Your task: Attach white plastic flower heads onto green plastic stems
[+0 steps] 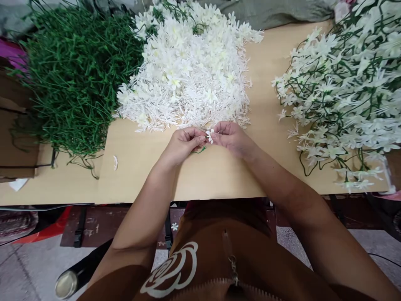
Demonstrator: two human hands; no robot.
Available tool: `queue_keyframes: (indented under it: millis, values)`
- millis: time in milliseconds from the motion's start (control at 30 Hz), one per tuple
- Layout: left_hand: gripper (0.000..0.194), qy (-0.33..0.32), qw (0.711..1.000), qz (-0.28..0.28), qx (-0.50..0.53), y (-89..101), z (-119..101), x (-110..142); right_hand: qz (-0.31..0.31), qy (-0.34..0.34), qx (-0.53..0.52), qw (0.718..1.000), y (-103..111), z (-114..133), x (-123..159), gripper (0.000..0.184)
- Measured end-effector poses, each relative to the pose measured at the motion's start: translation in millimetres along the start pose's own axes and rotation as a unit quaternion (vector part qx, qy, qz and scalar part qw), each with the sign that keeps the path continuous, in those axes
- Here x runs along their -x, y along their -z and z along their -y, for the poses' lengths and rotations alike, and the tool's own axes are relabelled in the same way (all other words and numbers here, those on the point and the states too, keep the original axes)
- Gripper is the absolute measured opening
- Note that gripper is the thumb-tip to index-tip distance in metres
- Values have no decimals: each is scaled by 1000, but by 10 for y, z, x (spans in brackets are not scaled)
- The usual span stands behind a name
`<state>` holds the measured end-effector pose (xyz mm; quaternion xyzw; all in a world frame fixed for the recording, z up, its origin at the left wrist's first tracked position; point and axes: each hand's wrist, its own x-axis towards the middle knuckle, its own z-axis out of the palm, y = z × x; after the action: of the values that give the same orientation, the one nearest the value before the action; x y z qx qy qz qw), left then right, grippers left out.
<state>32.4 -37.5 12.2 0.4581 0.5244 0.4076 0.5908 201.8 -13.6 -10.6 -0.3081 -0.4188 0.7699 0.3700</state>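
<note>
Above the near part of the table, my left hand (184,144) and my right hand (231,137) meet at the fingertips. Between them is a small white artificial flower (210,135), pinched by the fingers of my right hand. My left hand's thumb and fingers are closed on a thin green plastic stem (200,149), whose tip pokes out below them. Where flower and stem meet is hidden by the fingers. Just beyond my hands lies a heap of loose white flowers and thin white pieces (197,71).
A pile of green plastic stems (78,71) is at the left, beside a cardboard box (15,125). Stemmed white flowers (351,92) are heaped at the right. One white petal (115,163) lies on the tan tabletop (138,167); a white flower (174,226) lies below the table edge.
</note>
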Motion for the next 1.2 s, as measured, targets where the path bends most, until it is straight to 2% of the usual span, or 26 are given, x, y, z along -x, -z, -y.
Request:
queue_keyframes:
  millis: [167,367,567,733,1033,1200]
  values:
    - [34,1,1000,9,4,3,5,0,-4,11,32,999,-16,11,-7,51]
    - [42,-8,1000,19,21,-8,0,12,-54,55,78,994,-77,-12,7,55]
    - [42,-14,1000,14,-9,1,24,8,-73,66,128,987,-84,-64,3,58]
    - [36,-10,999,17,-28,39,68,-11,-72,83,184,977,-70,-97,2,48]
    - [31,-31,997,46,-50,78,118,-31,-55,62,229,970,-73,-45,22,21]
    - [18,-40,995,48,-72,67,98,-30,-41,80,243,966,-86,-39,24,26]
